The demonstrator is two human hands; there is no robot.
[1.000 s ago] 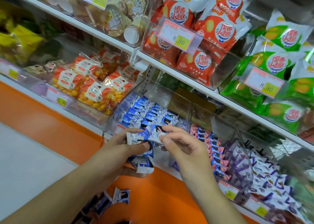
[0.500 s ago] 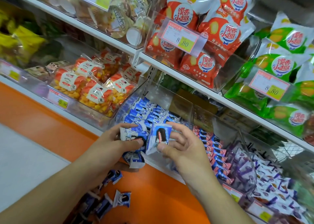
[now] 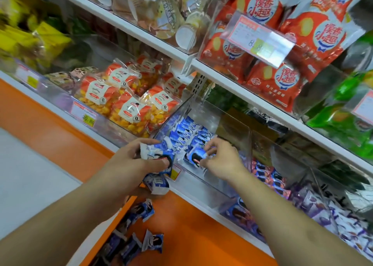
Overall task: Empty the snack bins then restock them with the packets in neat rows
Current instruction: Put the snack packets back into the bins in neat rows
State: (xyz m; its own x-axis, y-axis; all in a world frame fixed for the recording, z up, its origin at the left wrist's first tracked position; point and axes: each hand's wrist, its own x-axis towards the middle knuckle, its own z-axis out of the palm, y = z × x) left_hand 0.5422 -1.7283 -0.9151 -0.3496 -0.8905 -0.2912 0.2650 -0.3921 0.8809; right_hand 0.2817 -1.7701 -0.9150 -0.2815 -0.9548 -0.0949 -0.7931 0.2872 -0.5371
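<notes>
At frame centre, the right hand [image 3: 221,160] pinched a blue-and-white cookie packet [image 3: 195,158] inside the clear bin [image 3: 232,128], beside rowed packets [image 3: 189,133]. The left hand [image 3: 131,164] gripped a crumpled bunch of packets [image 3: 159,168].

Head-worn camera looks down, tilted, close on the shelf bins [image 3: 220,122].
</notes>
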